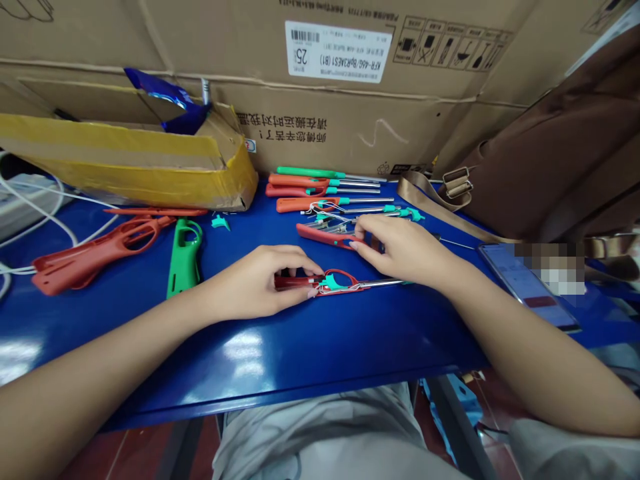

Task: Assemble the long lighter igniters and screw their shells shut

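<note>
My left hand [260, 280] is closed on a red long-nosed lighter [294, 283] lying low over the table, its handle opened up. A green trigger [332, 283] and thin white wires sit inside it, and a metal tube [383, 284] runs out to the right. Just behind, my right hand [407, 250] pinches the right end of a red lighter handle shell [320, 234]. Small clear and metal parts [320, 223] lie beside that shell, partly hidden by it. Several assembled-looking lighters [300, 204], orange, red and green, are lined up farther back.
Loose red shells [95, 260] and a green shell [183, 260] lie at left, near a small green trigger [221, 223]. A yellow-taped box [150, 167] and a large carton [325, 133] stand behind. At right are a screwdriver-like rod [457, 243], a phone [525, 283] and a brown bag [540, 147].
</note>
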Tool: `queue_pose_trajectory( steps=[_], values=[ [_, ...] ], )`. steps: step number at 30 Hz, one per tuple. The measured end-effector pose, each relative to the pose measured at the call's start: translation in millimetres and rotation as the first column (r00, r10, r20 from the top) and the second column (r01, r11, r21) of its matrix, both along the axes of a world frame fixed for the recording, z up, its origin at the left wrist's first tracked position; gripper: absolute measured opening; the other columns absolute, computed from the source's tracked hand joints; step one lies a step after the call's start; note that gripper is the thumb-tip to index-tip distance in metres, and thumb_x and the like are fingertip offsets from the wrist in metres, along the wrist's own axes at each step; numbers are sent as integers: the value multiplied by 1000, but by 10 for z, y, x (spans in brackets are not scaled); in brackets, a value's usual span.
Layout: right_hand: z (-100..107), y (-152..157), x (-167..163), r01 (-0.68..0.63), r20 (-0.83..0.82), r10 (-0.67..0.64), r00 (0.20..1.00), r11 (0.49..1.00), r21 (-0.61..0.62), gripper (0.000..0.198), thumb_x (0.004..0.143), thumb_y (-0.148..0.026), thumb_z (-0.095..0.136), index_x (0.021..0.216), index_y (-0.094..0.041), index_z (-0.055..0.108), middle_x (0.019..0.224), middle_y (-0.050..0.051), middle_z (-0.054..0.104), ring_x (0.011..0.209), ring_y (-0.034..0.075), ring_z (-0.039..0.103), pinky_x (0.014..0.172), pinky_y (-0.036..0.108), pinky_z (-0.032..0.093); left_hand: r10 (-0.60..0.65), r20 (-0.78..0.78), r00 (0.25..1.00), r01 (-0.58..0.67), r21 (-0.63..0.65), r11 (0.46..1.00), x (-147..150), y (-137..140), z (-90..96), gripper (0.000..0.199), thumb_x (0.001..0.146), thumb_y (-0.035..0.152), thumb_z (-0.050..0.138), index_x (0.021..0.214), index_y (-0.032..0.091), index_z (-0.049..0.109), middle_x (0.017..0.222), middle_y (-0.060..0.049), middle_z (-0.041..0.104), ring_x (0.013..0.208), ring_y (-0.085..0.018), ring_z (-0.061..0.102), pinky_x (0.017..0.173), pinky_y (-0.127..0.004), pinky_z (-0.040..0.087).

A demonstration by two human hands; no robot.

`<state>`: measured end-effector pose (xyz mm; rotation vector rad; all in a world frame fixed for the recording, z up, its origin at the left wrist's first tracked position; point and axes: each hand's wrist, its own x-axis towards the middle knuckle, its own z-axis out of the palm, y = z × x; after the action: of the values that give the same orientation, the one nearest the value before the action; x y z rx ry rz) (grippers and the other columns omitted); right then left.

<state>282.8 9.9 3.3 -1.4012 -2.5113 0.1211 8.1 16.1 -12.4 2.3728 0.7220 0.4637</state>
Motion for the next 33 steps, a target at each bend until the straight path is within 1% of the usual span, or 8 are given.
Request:
queue_pose_trajectory(
  steps=[7, 11, 15, 20, 23, 25, 27, 33],
  values=[
    [-1, 15, 2, 23, 15, -22, 1000, 999, -27, 10, 96, -29, 56, 95, -20, 59, 91, 5, 72, 75, 20, 62, 64, 29, 37, -27, 3, 1000, 27, -37, 999, -21, 30, 16, 26, 92, 25, 66, 117, 21, 73, 112, -6, 75, 94, -16, 71, 79, -25, 57],
    [-59, 30, 4, 29, -39, -31, 999, 998, -49, 24, 95, -21, 54, 118, -19, 60, 106, 10, 75, 85, 24, 68, 72, 32, 46, -1, -6, 1000, 0, -29, 1000, -13, 14, -6, 25, 93, 27, 65, 116, 21, 73, 111, -5, 75, 89, -15, 71, 74, -25, 56],
    [-112, 37, -8, -17, -127, 17, 992, 1000, 2, 42, 95, -8, 43, 134, -17, 56, 132, 15, 66, 110, 28, 65, 87, 38, 50, 15, -11, 1000, -13, 166, 986, -3, -12, -29, 27, 95, 26, 60, 119, 20, 71, 116, -8, 72, 106, -21, 66, 92, -34, 54],
    [-84, 36, -32, -22, -270, 32, 962, 999, 38, 37, 96, -8, 37, 123, -16, 61, 114, 14, 64, 99, 23, 60, 91, 39, 48, 82, 72, 994, -105, 444, 890, -10, -1, -15, 37, 97, 27, 58, 133, 22, 63, 131, -10, 65, 120, -26, 59, 106, -44, 47],
    [-60, 2, -70, -42, -428, 11, 904, 997, -64, 26, 99, -20, 45, 119, -18, 61, 104, 8, 64, 87, 19, 58, 82, 34, 49, 150, 71, 986, -163, 589, 792, -39, 40, 8, 43, 97, 30, 61, 140, 24, 58, 139, -12, 62, 125, -32, 57, 107, -51, 45],
    [-60, -38, -107, -89, -499, -8, 867, 981, -171, 26, 96, -28, 57, 119, -18, 61, 100, 4, 62, 79, 16, 54, 74, 30, 47, 147, 37, 989, -137, 632, 763, -68, 69, 21, 38, 98, 31, 62, 135, 23, 61, 136, -12, 65, 122, -32, 60, 103, -50, 47],
    [-73, -75, -141, -147, -524, 4, 852, 962, -232, 32, 89, -30, 67, 118, -17, 62, 99, 3, 62, 81, 15, 53, 75, 29, 47, 116, -2, 993, -89, 629, 772, -96, 90, 32, 30, 100, 30, 60, 128, 22, 66, 128, -11, 70, 115, -29, 64, 98, -47, 50],
    [-101, -107, -163, -214, -564, 20, 826, 935, -281, 31, 83, -20, 69, 114, -17, 63, 102, 4, 65, 87, 16, 57, 82, 30, 49, 52, -57, 997, -6, 615, 789, -136, 102, 64, 29, 102, 34, 56, 122, 18, 69, 117, -11, 72, 105, -25, 67, 94, -41, 54]
  ],
)
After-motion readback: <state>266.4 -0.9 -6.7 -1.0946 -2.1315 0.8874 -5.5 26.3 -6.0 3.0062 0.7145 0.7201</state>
